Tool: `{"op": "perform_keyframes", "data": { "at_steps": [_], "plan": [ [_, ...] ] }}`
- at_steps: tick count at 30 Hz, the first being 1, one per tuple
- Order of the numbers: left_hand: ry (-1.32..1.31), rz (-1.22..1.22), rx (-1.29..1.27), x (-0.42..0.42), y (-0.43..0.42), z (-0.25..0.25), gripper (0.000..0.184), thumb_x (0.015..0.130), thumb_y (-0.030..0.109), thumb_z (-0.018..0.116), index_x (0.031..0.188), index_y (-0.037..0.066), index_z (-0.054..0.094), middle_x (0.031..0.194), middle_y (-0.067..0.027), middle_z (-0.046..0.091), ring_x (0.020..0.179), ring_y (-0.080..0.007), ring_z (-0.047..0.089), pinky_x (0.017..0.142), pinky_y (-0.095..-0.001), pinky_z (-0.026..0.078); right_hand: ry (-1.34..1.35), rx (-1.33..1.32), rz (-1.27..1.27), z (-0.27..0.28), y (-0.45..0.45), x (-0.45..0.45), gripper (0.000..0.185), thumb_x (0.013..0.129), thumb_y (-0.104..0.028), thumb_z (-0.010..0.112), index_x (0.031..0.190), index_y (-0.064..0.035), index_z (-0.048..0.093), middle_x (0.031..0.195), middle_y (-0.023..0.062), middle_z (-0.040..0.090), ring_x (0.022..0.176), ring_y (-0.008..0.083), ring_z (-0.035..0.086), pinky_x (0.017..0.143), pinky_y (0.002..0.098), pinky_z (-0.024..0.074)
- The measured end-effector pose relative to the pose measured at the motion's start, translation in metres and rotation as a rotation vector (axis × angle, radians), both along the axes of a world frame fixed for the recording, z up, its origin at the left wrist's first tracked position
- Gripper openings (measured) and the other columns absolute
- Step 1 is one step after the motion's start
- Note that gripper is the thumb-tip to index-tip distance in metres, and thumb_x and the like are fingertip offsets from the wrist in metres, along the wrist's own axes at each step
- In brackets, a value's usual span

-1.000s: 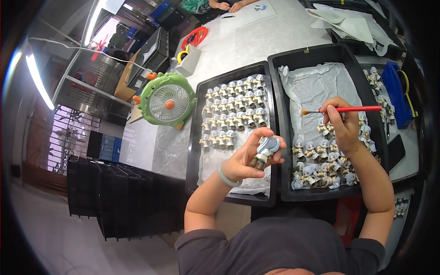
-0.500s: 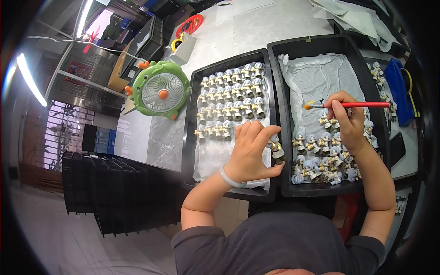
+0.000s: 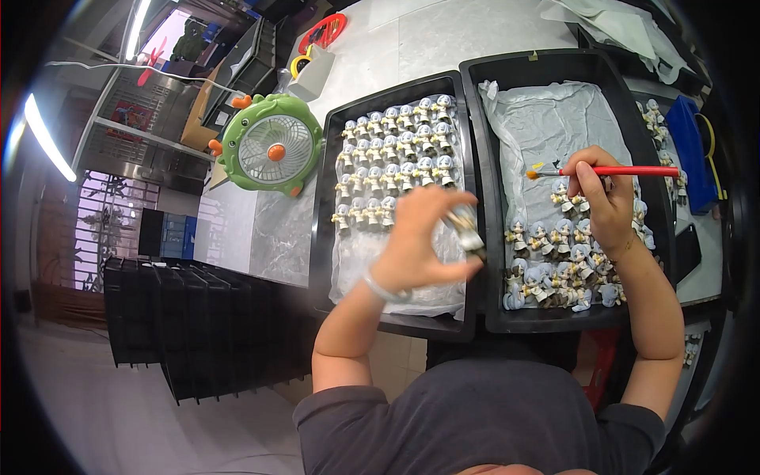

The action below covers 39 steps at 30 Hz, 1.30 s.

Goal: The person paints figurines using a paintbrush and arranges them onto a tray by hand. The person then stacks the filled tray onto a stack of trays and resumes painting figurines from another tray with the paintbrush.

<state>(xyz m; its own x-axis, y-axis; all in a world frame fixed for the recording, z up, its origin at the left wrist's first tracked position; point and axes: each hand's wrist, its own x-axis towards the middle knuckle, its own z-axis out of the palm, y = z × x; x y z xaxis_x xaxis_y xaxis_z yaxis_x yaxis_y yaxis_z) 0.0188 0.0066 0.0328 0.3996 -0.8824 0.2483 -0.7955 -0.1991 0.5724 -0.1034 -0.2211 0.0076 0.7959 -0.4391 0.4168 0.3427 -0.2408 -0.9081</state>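
My left hand (image 3: 419, 241) pinches a small figurine (image 3: 465, 229) between thumb and fingers, above the right side of the left black tray (image 3: 324, 261); hand and figurine are blurred. In that tray, figurines (image 3: 393, 148) with pale hair stand in neat rows on a white liner. My right hand (image 3: 603, 198) is closed round a red-handled paintbrush (image 3: 625, 170), its bristles pointing left over the right black tray (image 3: 492, 237). More figurines (image 3: 558, 273) lie crowded in the near half of that tray, on a crumpled white liner (image 3: 546, 119).
A green animal-shaped fan (image 3: 273, 152) stands left of the trays, near a tape dispenser (image 3: 311, 71) and a red round dish (image 3: 326, 32). Stacked black crates (image 3: 214, 324) are at the lower left. A blue box (image 3: 690, 154) and further figurines are at the right.
My left hand has moved slightly left and up with the figurine, which is now tilted. My right hand and the brush have shifted only slightly.
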Motion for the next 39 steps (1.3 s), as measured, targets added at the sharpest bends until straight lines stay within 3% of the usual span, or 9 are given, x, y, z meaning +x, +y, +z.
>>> {"op": "perform_keyframes", "data": {
  "at_steps": [2,4,5,8,13,27,30,34,39],
  "plan": [
    [0.246,0.101,-0.195,0.031,0.009,-0.006,0.057,0.058,0.022,0.072,0.107,0.007,0.046,0.090,-0.0071,0.046,0.088,-0.0223,0.047,0.081,-0.0361,0.037,0.007,-0.004,-0.004,-0.001,-0.002,0.000,0.018,0.088,-0.012,0.046,0.078,-0.0015,0.056,0.064,-0.0005,0.048,0.057,0.0043,0.046,0.053,0.0189,0.0349],
    [0.379,0.261,-0.149,0.054,0.018,-0.002,0.060,0.059,0.015,0.072,0.109,0.007,0.042,0.096,-0.0079,0.049,0.092,-0.0239,0.050,0.084,-0.0368,0.041,-0.019,-0.009,-0.004,-0.001,-0.004,0.001,0.019,0.088,-0.012,0.046,0.078,-0.0014,0.056,0.063,-0.0005,0.048,0.057,0.0044,0.046,0.053,0.0188,0.0349],
    [0.044,0.267,-0.027,0.071,0.025,-0.013,0.062,0.058,0.016,0.073,0.110,0.007,0.041,0.101,-0.0116,0.051,0.095,-0.0269,0.051,0.087,-0.0389,0.040,-0.031,-0.008,-0.001,-0.001,-0.004,0.002,0.019,0.089,-0.013,0.045,0.078,-0.0013,0.056,0.063,-0.0005,0.048,0.057,0.0044,0.046,0.053,0.0187,0.0349],
    [0.160,0.122,0.261,0.086,0.037,-0.043,0.062,0.058,0.016,0.074,0.111,0.008,0.043,0.109,-0.0142,0.051,0.102,-0.0295,0.049,0.088,-0.0386,0.039,-0.045,-0.004,0.007,0.001,-0.005,0.001,0.018,0.088,-0.013,0.046,0.078,-0.0014,0.056,0.064,-0.0002,0.049,0.058,0.0044,0.046,0.053,0.0189,0.0351],
    [-0.276,0.021,0.386,0.075,0.054,-0.063,0.066,0.057,0.014,0.076,0.117,0.012,0.048,0.117,-0.0081,0.047,0.113,-0.0270,0.040,0.094,-0.0394,0.029,-0.054,0.030,-0.007,0.004,-0.005,0.001,0.018,0.088,-0.013,0.046,0.078,-0.0018,0.056,0.064,-0.0008,0.049,0.058,0.0041,0.046,0.053,0.0190,0.0351],
    [-0.034,0.135,0.517,0.090,0.073,-0.068,0.075,0.056,0.002,0.073,0.124,0.009,0.043,0.119,-0.0137,0.043,0.108,-0.0326,0.045,0.090,-0.0386,0.039,-0.093,0.015,-0.018,0.004,-0.009,0.002,0.019,0.087,-0.014,0.047,0.077,-0.0018,0.057,0.061,-0.0009,0.049,0.056,0.0042,0.046,0.051,0.0197,0.0344],
    [-0.332,0.117,0.571,0.083,0.070,-0.062,0.073,0.057,0.004,0.073,0.124,0.009,0.044,0.121,-0.0142,0.042,0.112,-0.0343,0.041,0.093,-0.0410,0.037,-0.133,0.050,-0.054,0.006,-0.010,0.003,0.019,0.088,-0.015,0.047,0.078,-0.0021,0.058,0.059,-0.0013,0.049,0.056,0.0039,0.045,0.051,0.0195,0.0334],
    [-0.178,-0.101,0.164,0.047,-0.007,-0.022,0.056,0.065,0.003,0.064,0.118,0.006,0.048,0.114,-0.0147,0.049,0.105,-0.0311,0.048,0.090,-0.0374,0.039,-0.157,0.089,-0.097,0.004,-0.008,0.002,0.016,0.088,-0.014,0.047,0.082,-0.0029,0.058,0.061,-0.0018,0.049,0.057,0.0033,0.043,0.051,0.0188,0.0320],
    [-0.160,-0.196,0.220,-0.004,-0.135,-0.069,0.025,0.076,0.012,0.055,0.099,0.001,0.056,0.094,-0.0170,0.056,0.088,-0.0323,0.055,0.078,-0.0406,0.044,-0.196,0.022,-0.152,-0.003,-0.009,0.006,0.015,0.088,-0.013,0.047,0.085,-0.0029,0.057,0.065,-0.0019,0.049,0.060,0.0035,0.043,0.055,0.0197,0.0349]
  ]
}}
